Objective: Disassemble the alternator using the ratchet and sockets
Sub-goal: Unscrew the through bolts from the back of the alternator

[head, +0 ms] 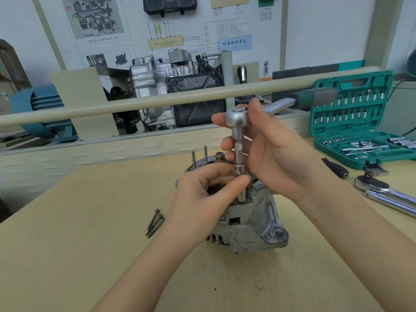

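The alternator (247, 221) stands on the wooden table (78, 233). The ratchet (235, 117) sits on an upright extension bar (238, 149) with its socket (241, 190) down on the housing. The right hand (270, 154) curls its fingers around bar and ratchet head; the left hand (202, 199) pinches the socket between thumb and bent fingers. Three loose bolts (155, 222) lie just left.

This is an automotive training workshop. A wall board (157, 30) carries wiring diagrams, an engine picture and a mounted instrument cluster (170, 4). Below the board, behind a beige rail (135, 103), stands a cutaway gearbox display (175, 86). Right of the gearbox, an open green socket set case (360, 122) sits on the wooden workbench (78, 233), with a large ratchet (387, 194) near it.
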### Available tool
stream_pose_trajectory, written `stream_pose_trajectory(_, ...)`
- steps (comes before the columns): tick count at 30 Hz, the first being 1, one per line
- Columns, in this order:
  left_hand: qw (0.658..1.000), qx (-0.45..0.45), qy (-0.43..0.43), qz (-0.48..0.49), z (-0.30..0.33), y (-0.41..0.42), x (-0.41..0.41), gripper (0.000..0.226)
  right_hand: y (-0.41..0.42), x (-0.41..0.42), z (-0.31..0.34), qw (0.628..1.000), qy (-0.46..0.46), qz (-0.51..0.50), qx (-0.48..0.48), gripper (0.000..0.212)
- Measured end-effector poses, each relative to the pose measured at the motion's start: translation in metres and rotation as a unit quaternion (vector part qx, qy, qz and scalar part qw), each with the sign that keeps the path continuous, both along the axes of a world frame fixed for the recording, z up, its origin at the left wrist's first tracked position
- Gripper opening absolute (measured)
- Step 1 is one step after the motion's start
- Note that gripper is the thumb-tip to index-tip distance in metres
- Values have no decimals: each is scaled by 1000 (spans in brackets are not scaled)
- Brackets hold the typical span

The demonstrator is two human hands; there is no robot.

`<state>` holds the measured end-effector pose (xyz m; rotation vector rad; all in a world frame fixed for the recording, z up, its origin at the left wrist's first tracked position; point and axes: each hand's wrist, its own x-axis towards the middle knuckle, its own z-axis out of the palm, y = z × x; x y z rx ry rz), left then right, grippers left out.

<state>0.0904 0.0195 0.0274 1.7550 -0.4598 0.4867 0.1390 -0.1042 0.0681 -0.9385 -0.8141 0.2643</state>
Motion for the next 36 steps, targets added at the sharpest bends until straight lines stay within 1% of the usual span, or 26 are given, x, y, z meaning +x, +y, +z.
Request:
stream_pose_trajectory(3,999,24,-1,-32,1,0,-1,13,-1,1,0,1000,4,8,-12,33)
stream_pose_trajectory(5,999,26,-7,-22,1,-1,-1,11,-1,0,0,1000,7,-1,-8,34)
stream_pose_trajectory(8,1000,2,-23,16,-1,-3,-1,6,0,-1,0,1000,17,-18,10,46)
stream_pose_trajectory(13,999,-17,-15,34,-3,-3,1,9,0,-3,1,999,19,-30,37,35)
stream_pose_trajectory(16,1000,-3,-12,17,-2,-2,1,4,1,-2,0,1000,11,-20,8,38)
stream_pose_trajectory(20,999,24,-22,-23,-2,-2,0,12,1,-2,1,1000,14,-5,-6,35)
stream_pose_trajectory(25,998,0,-55,28,-7,-8,0,16,1,-2,1,999,11,-40,10,41)
stream_pose_trajectory(29,997,-6,-61,40,-8,-9,0,11,1,-1,0,998,12,-51,29,34)
stream_pose_trajectory(32,998,3,-50,23,-7,-6,0,9,1,0,-1,999,8,-35,4,38)
stream_pose_trajectory(34,999,16,-46,-3,-5,-5,-1,15,0,1,-1,1000,10,-23,-3,35)
stream_pose_trajectory(36,998,26,-52,-4,-5,-7,-2,17,0,1,0,1000,10,-21,-6,35)
